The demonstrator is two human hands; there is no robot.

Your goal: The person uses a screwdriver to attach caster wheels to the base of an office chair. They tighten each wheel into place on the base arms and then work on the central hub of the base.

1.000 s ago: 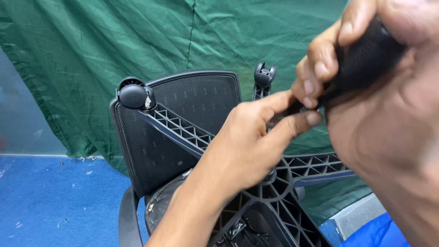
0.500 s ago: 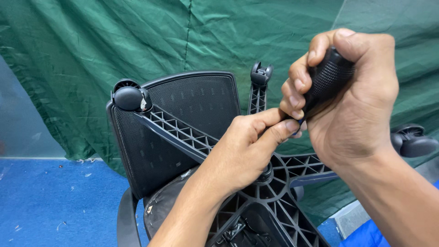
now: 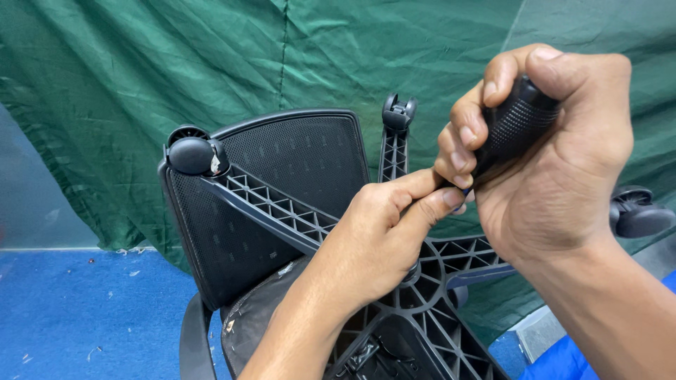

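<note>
Right hand (image 3: 556,176) wrapped tight round black knurled tool handle (image 3: 517,123), long axis tilted, upper end toward top right, lower end pointing down-left. Left hand (image 3: 373,239) just below-left, thumb and forefinger pressed together pinching at handle's lower end, where shaft would be; tip hidden. Both held above hub (image 3: 429,264) of upturned chair base. Castor (image 3: 191,155) well apart, left. Left hand nearer hub.

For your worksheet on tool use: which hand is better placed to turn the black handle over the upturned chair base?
Right. The right hand is wrapped around the handle; the left hand only pinches below it, above the chair base, likely steadying.
</note>
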